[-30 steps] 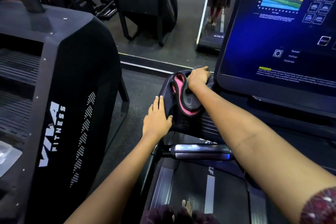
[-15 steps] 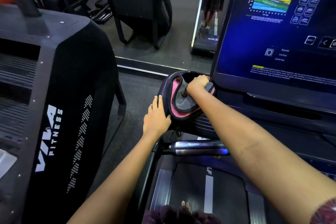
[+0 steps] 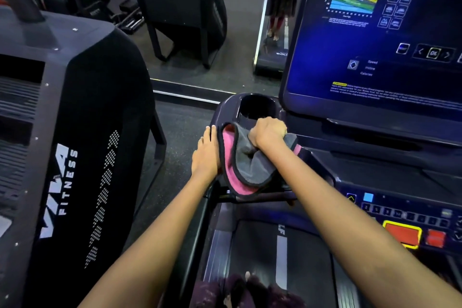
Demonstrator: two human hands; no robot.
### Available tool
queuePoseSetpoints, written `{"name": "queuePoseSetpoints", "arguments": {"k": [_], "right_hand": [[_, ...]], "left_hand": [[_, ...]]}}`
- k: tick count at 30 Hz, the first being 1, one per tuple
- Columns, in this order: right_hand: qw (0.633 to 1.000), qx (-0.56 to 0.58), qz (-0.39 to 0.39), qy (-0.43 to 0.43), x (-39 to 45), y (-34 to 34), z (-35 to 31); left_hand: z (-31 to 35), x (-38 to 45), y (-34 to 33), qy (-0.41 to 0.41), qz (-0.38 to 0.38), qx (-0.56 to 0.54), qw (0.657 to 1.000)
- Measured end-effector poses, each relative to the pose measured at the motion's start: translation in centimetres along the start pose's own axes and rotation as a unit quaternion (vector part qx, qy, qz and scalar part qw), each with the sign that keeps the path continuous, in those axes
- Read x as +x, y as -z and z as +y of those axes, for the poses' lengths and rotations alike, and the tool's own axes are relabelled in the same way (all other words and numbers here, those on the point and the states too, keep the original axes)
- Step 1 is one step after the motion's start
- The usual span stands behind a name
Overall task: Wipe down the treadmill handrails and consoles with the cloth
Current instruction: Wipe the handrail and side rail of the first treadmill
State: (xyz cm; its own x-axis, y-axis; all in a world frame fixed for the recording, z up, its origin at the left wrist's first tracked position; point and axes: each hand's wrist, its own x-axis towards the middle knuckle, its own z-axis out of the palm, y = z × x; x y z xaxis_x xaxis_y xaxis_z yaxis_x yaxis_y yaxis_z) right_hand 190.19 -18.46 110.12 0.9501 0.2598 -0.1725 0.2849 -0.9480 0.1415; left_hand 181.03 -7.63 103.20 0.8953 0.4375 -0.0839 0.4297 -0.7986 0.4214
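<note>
**A:** How did the cloth (image 3: pixel 246 157) look as something to handle?

**B:** Soft and light, I'd judge. It was a grey and pink cloth with a dark hem, draped limp over the left corner of the treadmill console (image 3: pixel 322 165), just below the cup holder (image 3: pixel 257 107). Nothing fragile about it. It sagged over the console's near edge, so it would follow curves easily.

**A:** And the hold on it?

**B:** The right hand (image 3: pixel 268 132) was clenched on a bunched grey part near the cloth's top, knuckles up, pressing it onto the plastic. A bunched fistful seemed the sensible grip, since a flat cloth could slide on that smooth casing. The left hand (image 3: pixel 206 155) held nothing; it lay flat, fingers together, against the console's outer left edge, touching the cloth's hem.

**A:** Any room to move?

**B:** Some. The touchscreen (image 3: pixel 375 40) stood close behind and right of the right hand, so a forward stroke had little room. The button panel (image 3: pixel 405 222) lay open to the right. On the left, a floor gap separated the console from the neighbouring machine (image 3: pixel 75 157), which stood well apart.

**A:** The handrails?

**B:** Mostly hidden by the arms; I couldn't tell their state.
</note>
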Motion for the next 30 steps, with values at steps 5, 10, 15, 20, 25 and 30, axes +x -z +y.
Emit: {"name": "queuePoseSetpoints", "arguments": {"k": [5,10,15,20,25,30], "right_hand": [[0.995,0.031,0.066,0.063,-3.2,-3.2,3.5],[0.981,0.006,0.085,0.173,-2.6,-3.7,7.6],[0.912,0.006,0.137,0.385,-1.0,-3.8,4.5],[0.822,-0.241,0.132,0.499,0.7,-3.4,5.7],[0.751,-0.343,0.121,0.551,1.0,-1.7,7.0],[0.753,-0.375,0.131,0.525,0.9,-2.9,2.9]], "left_hand": [[0.4,-0.3,0.1,0.002,-0.015,-0.026,1.000],[0.5,-0.3,0.2,0.001,-0.012,-0.037,0.999],[0.4,-0.1,0.3,0.015,0.004,-0.124,0.992],[0.0,0.0,0.1,0.008,0.018,-0.156,0.988],[0.4,-0.3,0.2,0.015,0.022,-0.145,0.989],[0.2,-0.2,0.2,0.021,0.025,-0.184,0.982]]}}
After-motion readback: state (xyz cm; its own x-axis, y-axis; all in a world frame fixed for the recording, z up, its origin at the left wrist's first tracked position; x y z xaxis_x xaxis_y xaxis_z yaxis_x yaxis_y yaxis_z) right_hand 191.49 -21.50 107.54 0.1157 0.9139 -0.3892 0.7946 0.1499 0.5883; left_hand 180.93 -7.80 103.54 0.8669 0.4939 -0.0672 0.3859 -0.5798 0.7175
